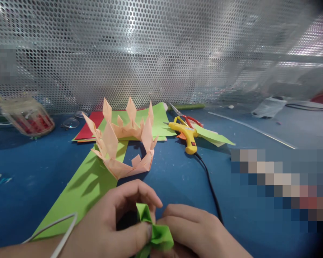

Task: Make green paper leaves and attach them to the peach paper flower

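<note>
A small folded piece of green paper is between my two hands at the bottom centre. My left hand pinches it, the thumb pressed on its middle and the fingers curled behind. From the right, my right hand closes on the same paper, its fingertips partly hidden behind the folds. Just beyond my hands stands a peach folded-paper crown with tall pointed tips. Part of it rests over a long green paper strip.
A yellow glue gun lies right of the crown, its black cord running toward me. Red-handled scissors, stacked coloured sheets, glasses and a tilted jar lie farther back. A perforated metal panel stands behind.
</note>
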The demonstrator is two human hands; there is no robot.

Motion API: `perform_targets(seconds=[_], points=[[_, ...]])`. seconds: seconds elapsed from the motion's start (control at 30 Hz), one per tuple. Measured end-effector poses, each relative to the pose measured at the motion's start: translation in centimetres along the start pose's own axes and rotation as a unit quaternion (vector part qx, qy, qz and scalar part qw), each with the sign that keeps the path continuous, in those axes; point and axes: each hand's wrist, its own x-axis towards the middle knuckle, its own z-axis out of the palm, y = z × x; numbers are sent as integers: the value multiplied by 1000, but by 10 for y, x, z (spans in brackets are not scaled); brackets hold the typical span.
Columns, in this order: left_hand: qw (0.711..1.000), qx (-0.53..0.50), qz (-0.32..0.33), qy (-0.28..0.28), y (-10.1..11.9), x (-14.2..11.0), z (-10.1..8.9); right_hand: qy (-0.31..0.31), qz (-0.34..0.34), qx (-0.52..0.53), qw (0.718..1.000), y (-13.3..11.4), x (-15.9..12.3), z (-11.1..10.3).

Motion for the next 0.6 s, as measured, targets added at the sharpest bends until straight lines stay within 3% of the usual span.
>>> perform_targets(seconds=[0.13,0.3,0.47,0.5,0.53,0.6], points=[[999,-15,-48,-9,4,1,-2,-10,-5,36,999,6,3,6],[998,9,-55,-29,1,1,-7,57,-46,51,996,16,0,16],[999,9,-38,-31,0,1,-5,-9,14,1,1000,11,0,14],[999,14,-34,-28,0,0,-3,10,5,-23,1000,10,0,14],[999,17,-32,-29,0,0,-2,84,-21,-38,995,9,-1,15],[999,18,-27,-35,-1,0,-1,72,-14,-45,996,7,-3,14]])
